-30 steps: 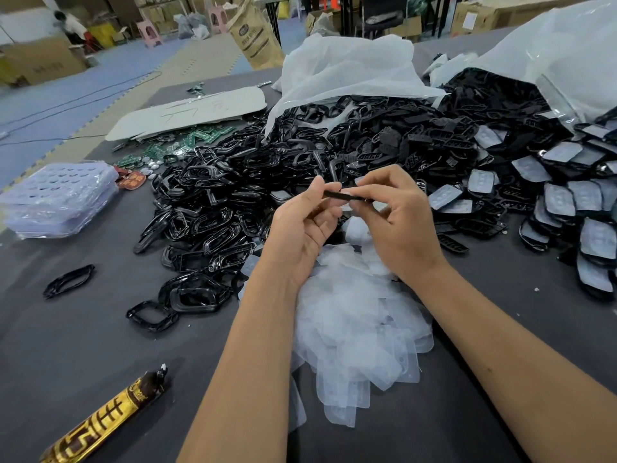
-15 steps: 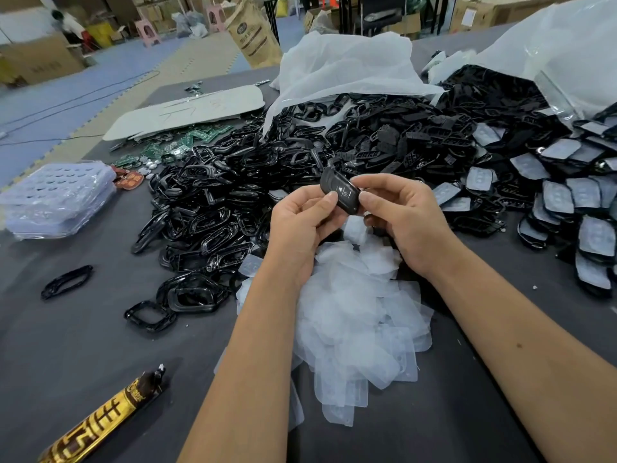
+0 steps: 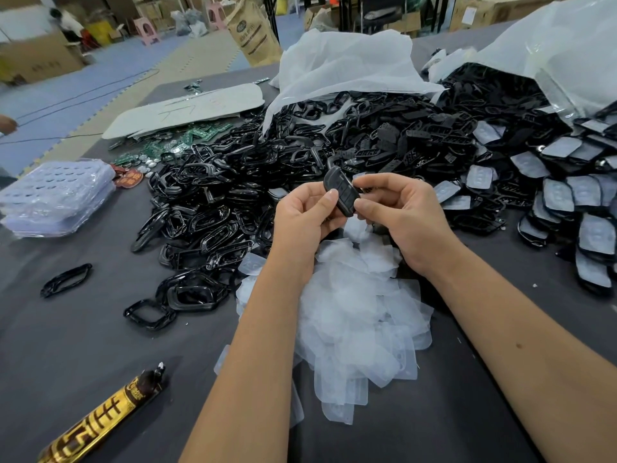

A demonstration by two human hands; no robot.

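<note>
So the bench [image 3: 83, 345] is covered in dark grey cloth. Most of the far half is buried under a huge heap of black plastic frames [image 3: 233, 202], which runs off to the right into shells with pale film on them [image 3: 594, 235]. Behind the heap sit two big white plastic bags [image 3: 347, 61], both flopped open. Right in front of me is a pile of clear film pieces [image 3: 360, 322], and my forearms cross over it. Off to my left there's a stack of clear trays [image 3: 56, 195], and nearer me a gold and brown tube [image 3: 100, 419] lying flat.

My left hand [image 3: 300, 218] and right hand [image 3: 400, 212] are both gripping one black key fob shell [image 3: 342, 193]. The left thumb presses its left side, and the right thumb and forefinger pinch the right edge. It's up off the bench, tilted, button side facing me, above the far edge of the film pile.
</note>
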